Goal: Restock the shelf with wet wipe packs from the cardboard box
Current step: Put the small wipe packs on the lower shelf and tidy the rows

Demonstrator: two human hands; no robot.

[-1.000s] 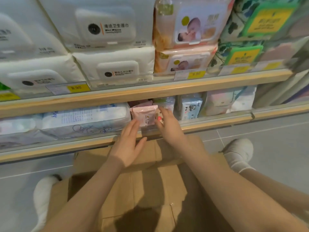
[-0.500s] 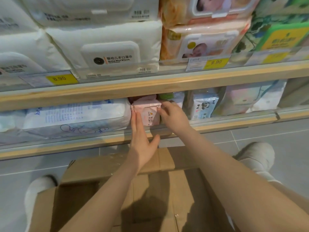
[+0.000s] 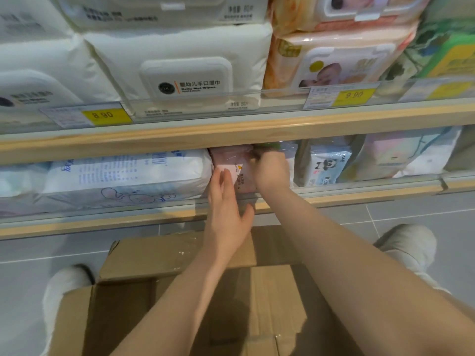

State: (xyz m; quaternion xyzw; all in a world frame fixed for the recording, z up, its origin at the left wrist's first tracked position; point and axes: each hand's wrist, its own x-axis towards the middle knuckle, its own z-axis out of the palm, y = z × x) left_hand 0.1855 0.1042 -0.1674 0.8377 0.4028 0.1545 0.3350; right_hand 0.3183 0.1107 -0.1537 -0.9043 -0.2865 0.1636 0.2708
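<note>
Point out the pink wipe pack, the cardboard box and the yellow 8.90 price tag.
pink wipe pack (image 3: 240, 173): head view, on its printed front face between the hands.
cardboard box (image 3: 159, 255): head view, on the far flap.
8.90 price tag (image 3: 102, 115): head view, on the yellow part with the digits.

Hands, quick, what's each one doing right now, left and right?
Left hand: open, straight fingers against the pink wipe pack on the lower shelf.
Right hand: fingers curled on the same pack's right side, gripping it.
</note>
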